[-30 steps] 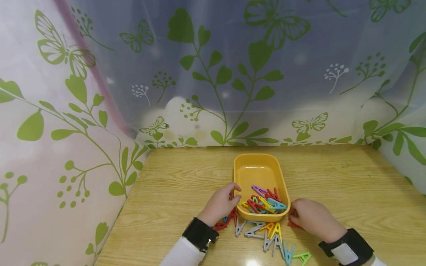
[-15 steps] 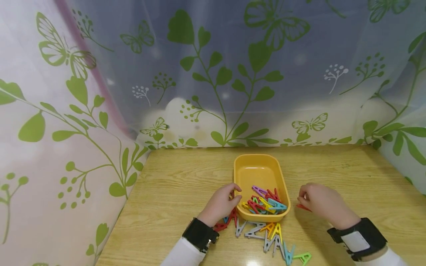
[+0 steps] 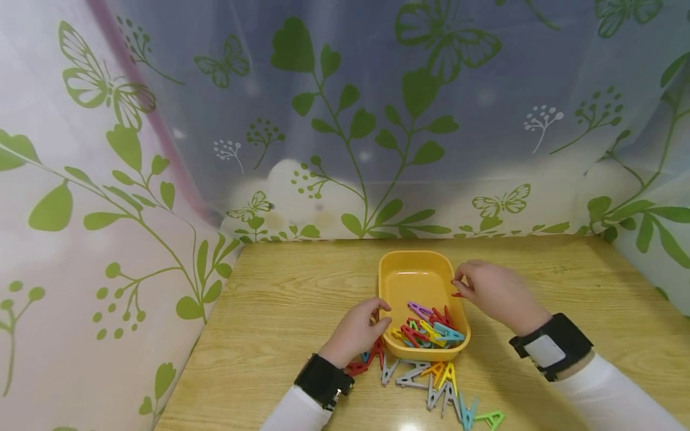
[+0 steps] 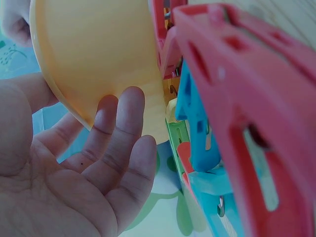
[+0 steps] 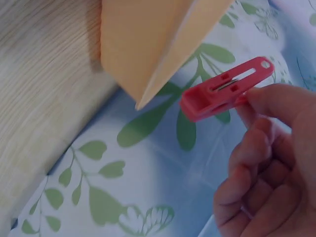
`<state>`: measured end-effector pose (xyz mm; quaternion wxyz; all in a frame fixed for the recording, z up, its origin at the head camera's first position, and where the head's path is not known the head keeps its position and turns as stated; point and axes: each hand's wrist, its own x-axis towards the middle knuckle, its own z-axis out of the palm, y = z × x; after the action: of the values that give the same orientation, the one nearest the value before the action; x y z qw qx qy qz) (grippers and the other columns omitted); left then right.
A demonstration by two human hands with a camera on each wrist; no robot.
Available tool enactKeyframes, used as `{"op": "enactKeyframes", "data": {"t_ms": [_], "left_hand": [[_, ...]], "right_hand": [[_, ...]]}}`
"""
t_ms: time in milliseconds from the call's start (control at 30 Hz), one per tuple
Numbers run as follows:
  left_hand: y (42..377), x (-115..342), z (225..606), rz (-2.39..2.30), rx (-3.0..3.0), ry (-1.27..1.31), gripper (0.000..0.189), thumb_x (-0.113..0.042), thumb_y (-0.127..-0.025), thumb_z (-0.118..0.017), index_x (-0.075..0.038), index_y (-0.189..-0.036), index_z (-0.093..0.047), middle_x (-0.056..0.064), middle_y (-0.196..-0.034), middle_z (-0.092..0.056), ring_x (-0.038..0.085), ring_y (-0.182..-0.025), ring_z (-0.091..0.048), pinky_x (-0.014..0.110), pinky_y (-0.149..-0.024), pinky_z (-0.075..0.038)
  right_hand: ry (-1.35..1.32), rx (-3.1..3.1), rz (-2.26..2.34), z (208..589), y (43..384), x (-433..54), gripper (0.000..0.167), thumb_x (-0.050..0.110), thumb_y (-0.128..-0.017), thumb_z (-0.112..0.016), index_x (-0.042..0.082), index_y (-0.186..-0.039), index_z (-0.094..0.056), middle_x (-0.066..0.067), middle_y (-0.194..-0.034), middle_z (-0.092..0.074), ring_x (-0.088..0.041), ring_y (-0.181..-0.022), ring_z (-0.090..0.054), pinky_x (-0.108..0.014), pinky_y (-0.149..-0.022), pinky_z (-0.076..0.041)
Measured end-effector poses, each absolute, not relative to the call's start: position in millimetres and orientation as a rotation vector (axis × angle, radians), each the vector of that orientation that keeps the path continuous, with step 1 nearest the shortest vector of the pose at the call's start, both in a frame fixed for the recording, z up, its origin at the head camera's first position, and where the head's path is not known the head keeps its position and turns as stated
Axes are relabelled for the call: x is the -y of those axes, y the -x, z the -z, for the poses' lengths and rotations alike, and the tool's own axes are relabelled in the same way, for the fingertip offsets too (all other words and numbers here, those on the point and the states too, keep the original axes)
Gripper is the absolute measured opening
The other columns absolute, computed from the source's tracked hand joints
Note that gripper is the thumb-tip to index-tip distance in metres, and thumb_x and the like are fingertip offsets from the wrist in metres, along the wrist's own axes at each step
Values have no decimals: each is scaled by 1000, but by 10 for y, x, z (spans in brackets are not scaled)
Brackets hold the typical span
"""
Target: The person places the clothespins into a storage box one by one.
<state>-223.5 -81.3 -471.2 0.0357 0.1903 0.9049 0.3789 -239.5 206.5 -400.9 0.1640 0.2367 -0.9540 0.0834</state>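
Note:
My right hand [image 3: 498, 293] pinches a red clothespin [image 5: 227, 89] between thumb and fingertips, at the right rim of a yellow plastic box [image 3: 417, 259]. In the head view most of that clothespin is hidden by the hand; the right wrist view shows it whole, tilted, beside the box. My left hand [image 3: 357, 329] holds the box's left rim, with some fingers against the outer wall and others reaching over the edge. Inside, a pile of clothespins [image 3: 431, 329] in red, yellow, blue, green and purple lies at the near end.
Loose grey clothespins [image 3: 414, 374], with orange, yellow, blue and green [image 3: 492, 417] ones, lie on the wooden table [image 3: 291, 281] in front of the box. Red clothespins [image 3: 358, 366] lie under and beside my left wrist. A printed curtain [image 3: 323, 179] stands along the table's back edge.
My right hand has lifted the red clothespin from beside the box's near right corner, swung right, then moved forward and left to the right rim. My left hand has stayed put.

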Motion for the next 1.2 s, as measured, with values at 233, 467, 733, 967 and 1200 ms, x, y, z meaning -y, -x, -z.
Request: {"op": "enactKeyframes", "data": {"t_ms": [233, 467, 733, 967, 1200], "left_hand": [[2217, 811, 4694, -1172, -2780, -589, 22, -21, -102, -66, -10, -122, -67, -2, -91, -58, 8, -71, -51, 24, -63, -45], [2226, 790, 4701, -1153, -2785, -581, 23, -21, -102, -66, -11, -123, -67, -3, -92, -58, 7, -71, -51, 23, -65, -44], [2237, 809, 4715, -1161, -2787, -577, 22, -21, -102, -66, -11, -122, -67, -3, -92, -58, 7, -72, -51, 23, -65, -45], [2234, 811, 4712, -1147, -2798, -581, 22, -21, -102, -66, -11, -122, -67, -3, -92, -58, 7, -72, -52, 24, -65, -45], [2238, 799, 4697, -1139, -2800, -571, 22, -21, -102, -66, -11, -122, -67, -3, -92, -58, 8, -74, -52, 24, -67, -45]], "right_hand": [[-835, 2746, -214, 4117, 2563, -1810, 11, 15, -89, -80, 13, -85, -70, 3, -77, -65, -6, -60, -48, -26, -57, -46], [-879, 2805, -160, 4271, 2631, -1694, 12, 16, -89, -80, 12, -84, -70, 4, -73, -60, -7, -56, -48, -27, -56, -49], [-941, 2811, -84, 4395, 2688, -1674, 13, 18, -88, -81, 14, -83, -70, 2, -77, -65, -9, -60, -55, -29, -59, -53], [-976, 2841, -61, 4445, 2699, -1671, 14, 20, -89, -81, 15, -82, -70, 3, -76, -65, -8, -61, -54, -29, -61, -54], [-1002, 2842, -49, 4442, 2687, -1686, 13, 19, -90, -79, 15, -81, -72, 4, -75, -66, -7, -61, -53, -29, -59, -51]]}}
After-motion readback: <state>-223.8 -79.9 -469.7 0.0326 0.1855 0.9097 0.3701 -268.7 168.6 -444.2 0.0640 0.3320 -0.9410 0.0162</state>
